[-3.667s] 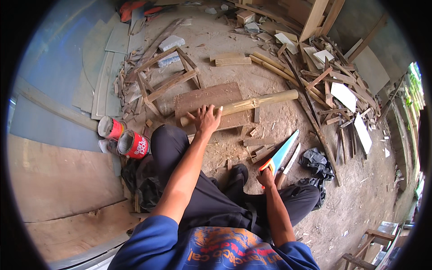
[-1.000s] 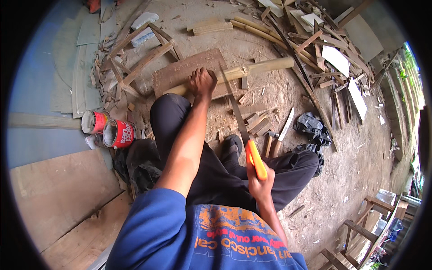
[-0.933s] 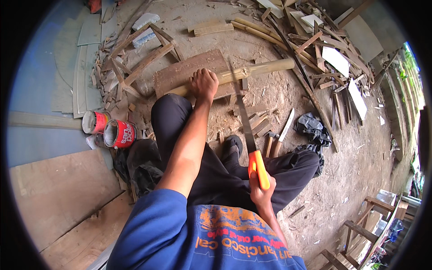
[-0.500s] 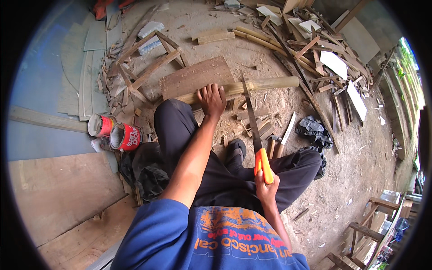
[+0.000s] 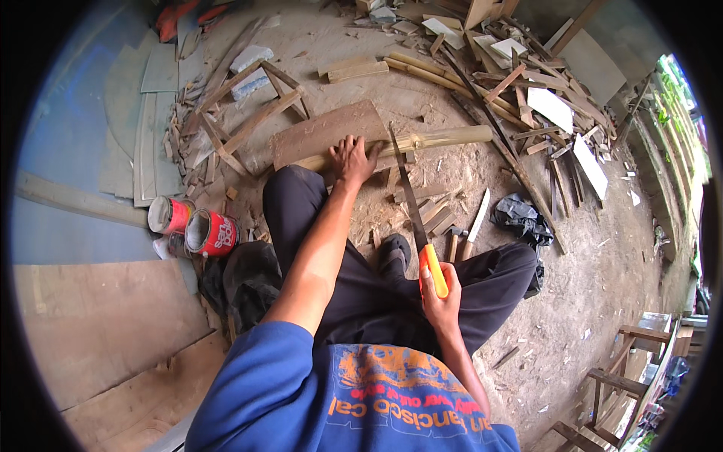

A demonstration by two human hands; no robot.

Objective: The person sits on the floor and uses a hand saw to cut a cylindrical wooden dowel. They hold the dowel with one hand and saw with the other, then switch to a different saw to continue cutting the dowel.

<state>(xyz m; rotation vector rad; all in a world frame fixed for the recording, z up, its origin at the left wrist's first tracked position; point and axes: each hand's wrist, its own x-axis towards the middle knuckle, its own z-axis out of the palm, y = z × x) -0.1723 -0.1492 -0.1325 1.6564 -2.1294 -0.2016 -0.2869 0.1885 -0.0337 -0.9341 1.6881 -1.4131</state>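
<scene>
A bamboo pole [image 5: 456, 136] lies crosswise in front of me, near a flat brown board [image 5: 331, 129]. My left hand [image 5: 351, 160] grips the pole from above, fingers over it and thumb toward the saw. In my right hand [image 5: 443, 298] is the orange handle of a handsaw [image 5: 412, 202]. Its long dark blade points away from me and crosses the pole just right of my left hand, its tip beyond the pole. Whether the teeth have cut in is too small to tell.
Right of the saw lie a knife [image 5: 477, 224] and a hammer [image 5: 454, 239], beside a black plastic bag [image 5: 520, 215]. Scrap wood [image 5: 527, 94] is heaped at the far right. Two red cans [image 5: 212, 232] stand left of my knee. A wooden frame [image 5: 256, 120] sits at the far left.
The saw has shifted left along the pole, nearer my left hand, and its blade leans more to the left. My left hand remains on the pole.
</scene>
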